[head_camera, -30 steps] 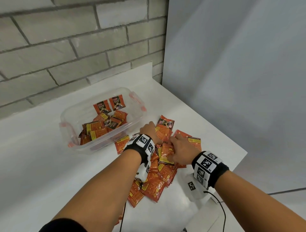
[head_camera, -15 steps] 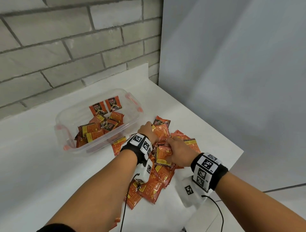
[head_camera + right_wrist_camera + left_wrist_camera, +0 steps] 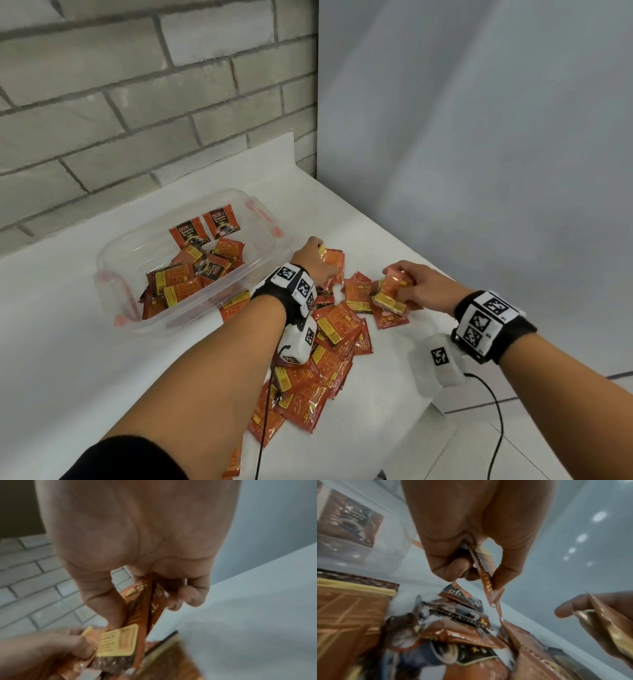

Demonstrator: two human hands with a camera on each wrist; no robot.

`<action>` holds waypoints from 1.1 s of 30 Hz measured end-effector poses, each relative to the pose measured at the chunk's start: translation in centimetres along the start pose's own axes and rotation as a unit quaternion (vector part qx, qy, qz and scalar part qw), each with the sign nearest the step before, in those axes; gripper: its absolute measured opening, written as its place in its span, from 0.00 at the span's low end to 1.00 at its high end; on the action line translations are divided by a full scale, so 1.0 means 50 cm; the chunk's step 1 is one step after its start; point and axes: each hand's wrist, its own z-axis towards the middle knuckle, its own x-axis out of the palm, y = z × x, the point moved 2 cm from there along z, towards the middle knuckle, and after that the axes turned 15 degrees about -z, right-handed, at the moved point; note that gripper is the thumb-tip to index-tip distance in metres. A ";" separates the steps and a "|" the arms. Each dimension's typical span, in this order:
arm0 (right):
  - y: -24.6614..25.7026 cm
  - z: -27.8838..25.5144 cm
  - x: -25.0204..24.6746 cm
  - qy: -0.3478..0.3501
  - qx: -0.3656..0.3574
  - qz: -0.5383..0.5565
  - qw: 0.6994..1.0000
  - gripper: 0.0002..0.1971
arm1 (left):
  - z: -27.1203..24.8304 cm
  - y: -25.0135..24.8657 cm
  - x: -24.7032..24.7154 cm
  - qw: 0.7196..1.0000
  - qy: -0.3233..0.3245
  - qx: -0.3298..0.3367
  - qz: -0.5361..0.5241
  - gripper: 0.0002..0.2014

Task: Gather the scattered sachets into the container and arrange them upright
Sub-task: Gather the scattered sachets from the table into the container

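Note:
Orange coffee sachets lie heaped on the white table in front of a clear plastic container. Inside it two sachets lean upright on the far wall and several lie flat. My left hand is by the container's right end and pinches a sachet between thumb and fingers. My right hand is to the right over the heap and grips a small stack of sachets, edges down, also seen in the right wrist view.
A grey brick wall runs behind the table and a plain grey panel stands at the right. The table's front right edge is close to my right wrist. Cables hang from both wrist cameras.
My hands, close together over the heap before, have drawn apart. The right hand has lifted a small stack to the right; the left has moved up toward the container's right end with a sachet.

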 end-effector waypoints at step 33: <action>-0.061 0.017 0.046 -0.023 0.020 -0.161 0.987 0.16 | 0.114 -0.011 0.035 0.982 -0.026 -0.069 0.175 0.31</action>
